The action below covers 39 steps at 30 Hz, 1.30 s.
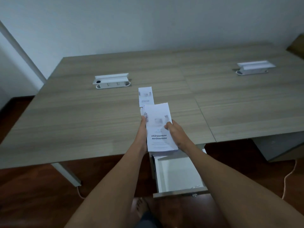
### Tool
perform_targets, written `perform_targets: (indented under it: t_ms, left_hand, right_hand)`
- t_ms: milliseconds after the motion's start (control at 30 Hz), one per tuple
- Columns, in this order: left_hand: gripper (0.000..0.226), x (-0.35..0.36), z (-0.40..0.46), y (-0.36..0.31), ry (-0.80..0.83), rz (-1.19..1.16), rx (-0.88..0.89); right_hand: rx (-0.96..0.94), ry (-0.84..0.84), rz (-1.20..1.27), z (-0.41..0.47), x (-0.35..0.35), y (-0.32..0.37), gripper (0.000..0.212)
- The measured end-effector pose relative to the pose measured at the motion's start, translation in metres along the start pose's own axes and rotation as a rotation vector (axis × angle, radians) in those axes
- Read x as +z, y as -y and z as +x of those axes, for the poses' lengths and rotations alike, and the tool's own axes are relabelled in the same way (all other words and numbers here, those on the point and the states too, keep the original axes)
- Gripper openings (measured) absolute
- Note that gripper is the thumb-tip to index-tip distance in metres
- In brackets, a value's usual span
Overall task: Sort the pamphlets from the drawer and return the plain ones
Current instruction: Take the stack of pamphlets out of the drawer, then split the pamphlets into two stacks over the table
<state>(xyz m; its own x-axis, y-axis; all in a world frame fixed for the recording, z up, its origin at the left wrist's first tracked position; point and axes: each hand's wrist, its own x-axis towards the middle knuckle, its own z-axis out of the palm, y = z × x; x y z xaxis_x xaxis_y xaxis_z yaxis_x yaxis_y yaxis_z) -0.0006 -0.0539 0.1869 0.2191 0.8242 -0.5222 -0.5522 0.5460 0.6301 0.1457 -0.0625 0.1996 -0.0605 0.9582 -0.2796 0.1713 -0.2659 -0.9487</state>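
A person looks down over their own two bare forearms at a wide wooden desk [82,122] set against a pale wall. The left hand [142,137] cradles a stack [158,129] of white pamphlets from below and along its left edge, thumb curled against the side near the top; the fingers are hidden under the paper. The right hand [176,134] rests on the stack's right edge, thumb pressed on the top sheet, which is printed with a faint picture and dark lettering; whether the fingers grip underneath cannot be seen. The stack hangs over the desk's near edge, directly above the back of an open white drawer [177,175], which looks almost empty apart from some dark sheet edges tucked at its rear left. One printed pamphlet [146,97] already lies flat on the desk just beyond the stack, starting a pile. Two white socket boxes [112,81] sit farther back, well apart from each other, clear of the paper. The likely risks: the stack is loosely fanned at its top left corner, so sliding the top sheet off with the thumb could drag a second one along and put a plain one in the printed pile. A slack left-hand hold could also spill sheets down into the drawer or onto the dark floor [32,186], mixing them again.
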Motion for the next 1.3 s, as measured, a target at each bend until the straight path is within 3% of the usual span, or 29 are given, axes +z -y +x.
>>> perform_targets:
  t_ms: [133,333,633,1300]
  left_hand:
    - [0.075,-0.005,0.005,-0.017,-0.006,0.015,-0.011]
    - [0.067,-0.005,0.008,-0.026,-0.011,-0.019,-0.029]
    - [0.054,0.000,0.012,-0.032,0.029,-0.003,-0.025]
    - [0.062,-0.015,0.035,-0.054,-0.052,0.007,-0.051]
  right_hand:
    - [-0.069,0.029,0.004,0.010,-0.003,0.009,0.012]
    - [-0.158,0.083,-0.079,0.021,-0.013,0.020,0.031]
    - [-0.064,0.104,-0.109,0.039,-0.023,0.025,0.056]
    - [0.006,0.106,-0.170,0.081,-0.003,0.032,0.048]
